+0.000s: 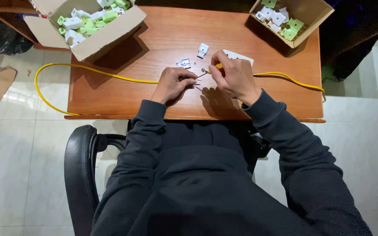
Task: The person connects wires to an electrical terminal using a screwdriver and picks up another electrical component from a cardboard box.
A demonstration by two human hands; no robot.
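Note:
My right hand (233,78) grips a small screwdriver (210,71) with a yellow handle, its thin shaft pointing left and down toward my left hand (174,84). My left hand is closed over a small part at its fingertips, and the part itself is hidden. Both hands rest on the wooden table (154,39) near its front edge. Just beyond the hands lie a flat white plastic piece (183,63), a second small white plastic piece (203,49) and a white plate (238,57) partly behind my right hand.
A yellow cable (92,72) runs across the table and loops off its left side. An open cardboard box (93,24) of white and green plastic parts sits back left, a smaller box (287,19) of the same back right. A black chair armrest (82,161) is lower left.

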